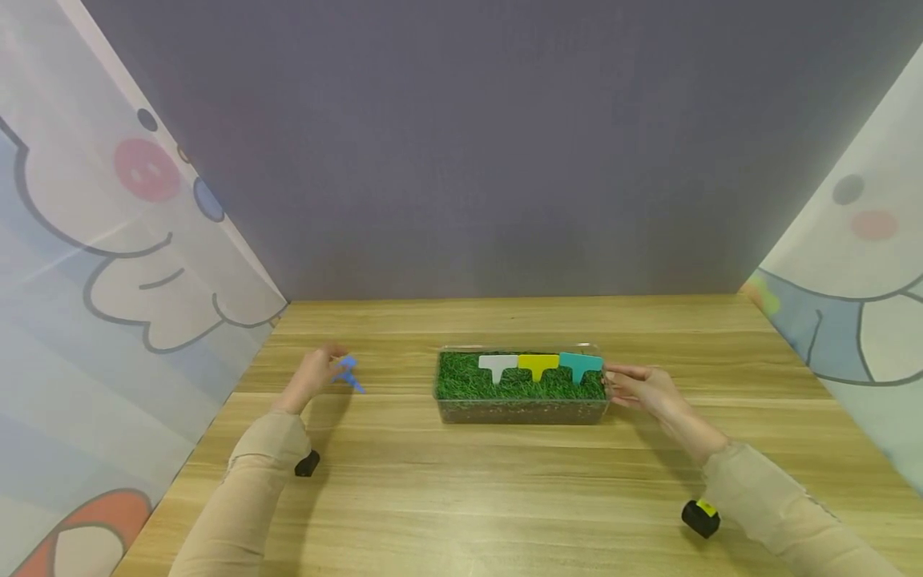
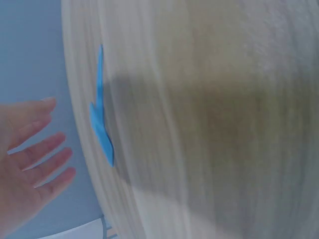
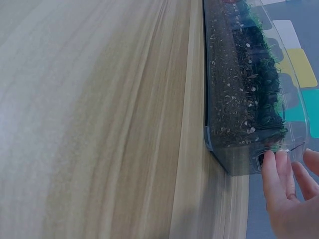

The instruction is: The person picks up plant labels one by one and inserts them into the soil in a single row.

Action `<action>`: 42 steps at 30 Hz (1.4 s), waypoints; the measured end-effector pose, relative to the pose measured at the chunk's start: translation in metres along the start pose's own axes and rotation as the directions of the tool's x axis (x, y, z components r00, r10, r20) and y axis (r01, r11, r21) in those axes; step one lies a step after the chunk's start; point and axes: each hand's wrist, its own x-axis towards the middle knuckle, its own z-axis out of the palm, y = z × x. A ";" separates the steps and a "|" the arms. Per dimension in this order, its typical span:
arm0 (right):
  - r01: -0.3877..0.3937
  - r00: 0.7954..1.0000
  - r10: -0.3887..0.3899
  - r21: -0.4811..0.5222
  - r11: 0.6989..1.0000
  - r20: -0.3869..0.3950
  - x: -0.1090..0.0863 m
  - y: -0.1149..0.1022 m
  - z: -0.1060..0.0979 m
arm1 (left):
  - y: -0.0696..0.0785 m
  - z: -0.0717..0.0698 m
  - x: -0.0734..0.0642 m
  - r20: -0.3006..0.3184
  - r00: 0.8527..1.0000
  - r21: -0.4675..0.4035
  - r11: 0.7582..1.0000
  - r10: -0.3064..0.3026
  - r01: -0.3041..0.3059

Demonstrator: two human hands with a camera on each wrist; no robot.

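A blue T-shaped plant label (image 2: pixel 102 132) lies on the wooden table at the left. My left hand (image 1: pixel 315 375) is right beside it, and the left wrist view shows the fingers spread and apart from the label. At the table's middle stands a clear plastic planter box (image 1: pixel 522 414) with dark soil and green grass (image 1: pixel 457 374). Upright in the grass, side by side, are a white label (image 1: pixel 499 363), a yellow label (image 1: pixel 538 364) and a teal label (image 1: pixel 581 365). The fairly straight fingers of my right hand (image 3: pixel 291 209) touch the box's right end wall.
The wooden table (image 1: pixel 433 489) ends at a grey back wall (image 1: pixel 461 160). Cartoon-printed sheets (image 1: pixel 65 320) bound the left and right sides. A black device (image 1: pixel 700 518) sits below the right wrist, and another black device (image 1: pixel 307 464) is by the left wrist.
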 end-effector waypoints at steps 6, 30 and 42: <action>0.041 0.999 -0.041 -0.003 0.999 0.029 -0.011 -0.010 0.007 | -0.006 0.005 0.000 0.032 0.999 0.027 0.999 -0.019 0.018; -0.033 0.999 0.032 -0.016 0.999 -0.033 0.005 0.005 0.002 | -0.018 0.019 0.005 0.047 0.994 0.092 0.991 -0.101 0.096; -0.014 0.999 0.014 0.013 1.000 -0.040 0.011 0.014 -0.005 | -0.051 0.026 0.041 0.120 0.980 0.068 0.986 -0.157 0.150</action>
